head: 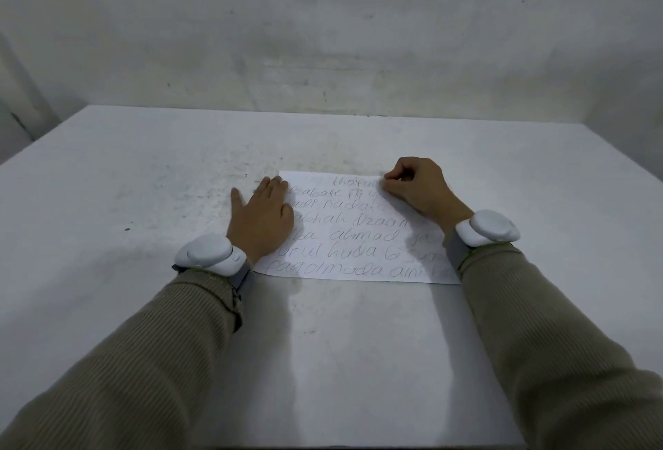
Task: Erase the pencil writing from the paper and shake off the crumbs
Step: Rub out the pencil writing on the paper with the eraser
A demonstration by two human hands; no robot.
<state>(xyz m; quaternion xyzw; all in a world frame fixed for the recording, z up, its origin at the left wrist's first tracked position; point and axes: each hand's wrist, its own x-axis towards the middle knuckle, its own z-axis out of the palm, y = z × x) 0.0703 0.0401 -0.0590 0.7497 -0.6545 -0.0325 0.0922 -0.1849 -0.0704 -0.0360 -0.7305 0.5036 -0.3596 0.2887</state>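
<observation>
A white sheet of paper (353, 234) lies flat on the table, covered with several lines of pencil writing. My left hand (262, 216) rests flat with straight fingers on the paper's left edge, pressing it down. My right hand (418, 186) sits at the paper's top right, fingers curled and pinched together at the tips against the top line of writing. Whatever the fingertips pinch is hidden, so I cannot make out an eraser. Both wrists carry white trackers.
The white table (143, 180) is scuffed and speckled with dark marks left of the paper. Its far edge meets a grey wall (323, 37). The near edge runs along the bottom of the view.
</observation>
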